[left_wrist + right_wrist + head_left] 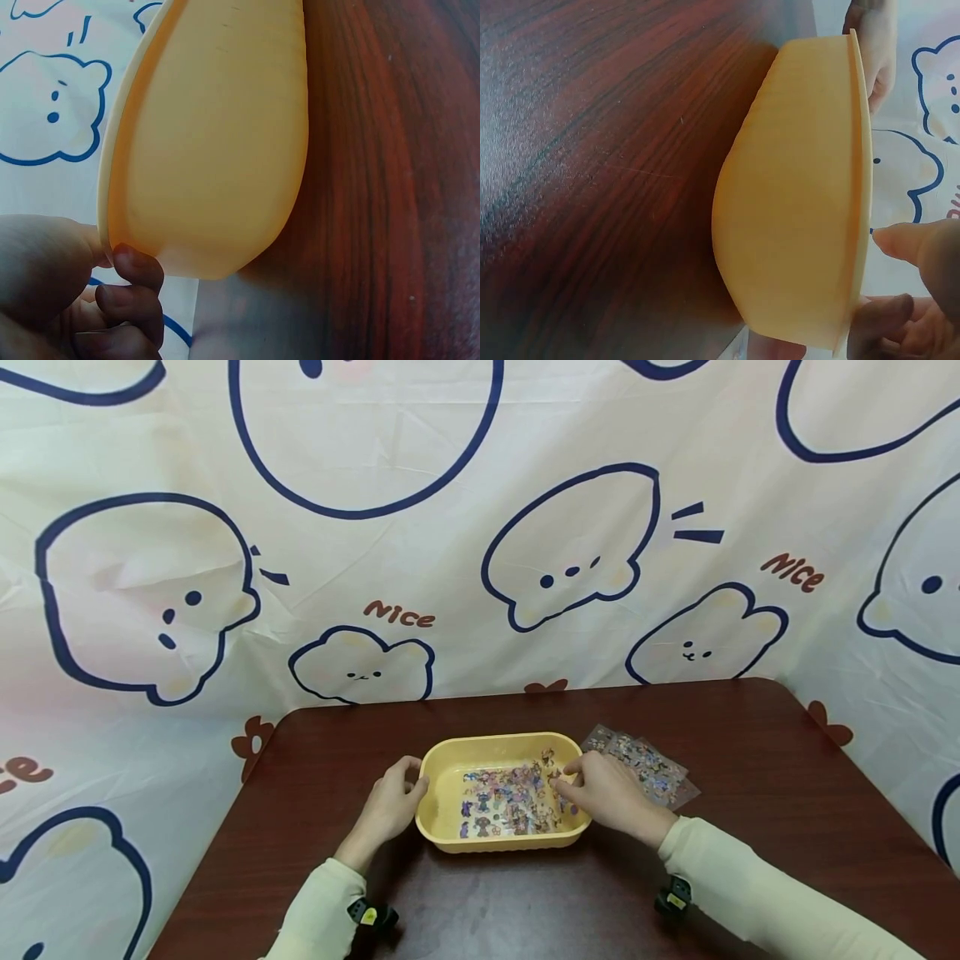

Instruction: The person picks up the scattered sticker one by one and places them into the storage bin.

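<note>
left hand: clamped on yellow tray, left rim | right hand: clamped opposite, presumably for balance | character stickers: inside, walls containing them

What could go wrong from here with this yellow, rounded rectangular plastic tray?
The left hand pinches the rim of the yellow plastic tray; uneven lifting might tilt it and slide the small colourful figures inside. The right hand is near the clear, colourfully printed sheets; it might brush them aside.

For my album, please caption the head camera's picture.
Left grip and right grip at opposite ends of a yellow tray of small colorful figures, dark table beneath.
</note>
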`<state>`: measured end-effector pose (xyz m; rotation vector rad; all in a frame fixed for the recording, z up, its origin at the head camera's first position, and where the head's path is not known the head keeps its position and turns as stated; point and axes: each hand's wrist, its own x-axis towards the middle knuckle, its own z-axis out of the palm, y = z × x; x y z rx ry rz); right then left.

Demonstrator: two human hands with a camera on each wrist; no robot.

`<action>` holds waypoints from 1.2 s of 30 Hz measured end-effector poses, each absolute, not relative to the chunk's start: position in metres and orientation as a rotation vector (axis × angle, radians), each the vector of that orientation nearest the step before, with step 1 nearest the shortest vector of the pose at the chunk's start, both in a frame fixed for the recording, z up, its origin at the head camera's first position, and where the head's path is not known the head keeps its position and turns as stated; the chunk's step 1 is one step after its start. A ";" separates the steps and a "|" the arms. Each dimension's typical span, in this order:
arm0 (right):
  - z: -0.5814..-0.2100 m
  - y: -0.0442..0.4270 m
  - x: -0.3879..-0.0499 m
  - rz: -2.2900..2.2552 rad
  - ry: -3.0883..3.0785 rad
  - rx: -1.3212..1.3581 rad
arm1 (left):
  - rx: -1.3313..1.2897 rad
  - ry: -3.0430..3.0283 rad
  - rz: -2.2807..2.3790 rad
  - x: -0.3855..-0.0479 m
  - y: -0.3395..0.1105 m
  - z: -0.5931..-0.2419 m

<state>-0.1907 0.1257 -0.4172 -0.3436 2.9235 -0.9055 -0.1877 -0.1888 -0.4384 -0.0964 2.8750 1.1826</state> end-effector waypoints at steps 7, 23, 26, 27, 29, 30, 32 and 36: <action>-0.415 0.123 -0.191 -0.744 3.021 -0.387 | -0.095 2.871 1.181 -0.187 -0.188 -0.439; -0.415 0.129 -0.192 -0.761 3.046 -0.377 | -0.080 2.875 1.175 -0.187 -0.189 -0.439; -0.414 0.130 -0.192 -0.783 3.057 -0.382 | -0.087 2.869 1.171 -0.188 -0.189 -0.439; -0.414 0.130 -0.192 -0.793 3.059 -0.384 | -0.089 2.868 1.170 -0.188 -0.189 -0.440; -0.414 0.131 -0.192 -0.804 3.064 -0.387 | -0.091 2.865 1.175 -0.189 -0.188 -0.440; -0.414 0.131 -0.192 -0.810 3.065 -0.386 | -0.091 2.864 1.177 -0.189 -0.188 -0.440; -0.412 0.132 -0.192 -0.826 3.063 -0.389 | -0.089 2.862 1.184 -0.189 -0.188 -0.441; -0.410 0.134 -0.190 -0.842 3.071 -0.390 | -0.086 2.860 1.191 -0.190 -0.188 -0.441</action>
